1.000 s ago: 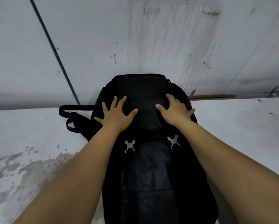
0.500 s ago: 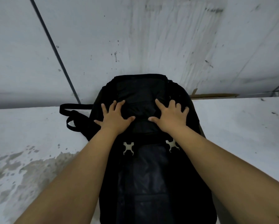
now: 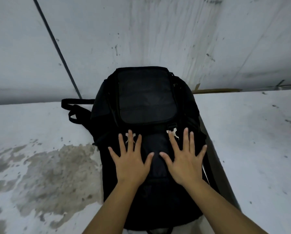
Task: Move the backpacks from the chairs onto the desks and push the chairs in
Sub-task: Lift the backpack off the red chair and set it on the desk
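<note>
Flat on its back, one black backpack (image 3: 148, 132) lies on a worn white desk (image 3: 252, 149), its top end touching the stained wall (image 3: 158, 31) behind, a placement that suggests the bag has been set down as far in as it will go. One loose strap (image 3: 74, 108) trails off its left side onto the desktop. Two hands rest on the bag's lower front: the left hand (image 3: 130, 164) and the right hand (image 3: 185, 166), both with fingers straight and spread, grasping nothing, apparently steadying or settling the load. Two pale metal buckles (image 3: 174, 132) show just at the fingertips. One dark cable (image 3: 57, 48) runs down the wall, and a brown strip (image 3: 217, 90) lies at the desk's rear edge. No chair is in view.
</note>
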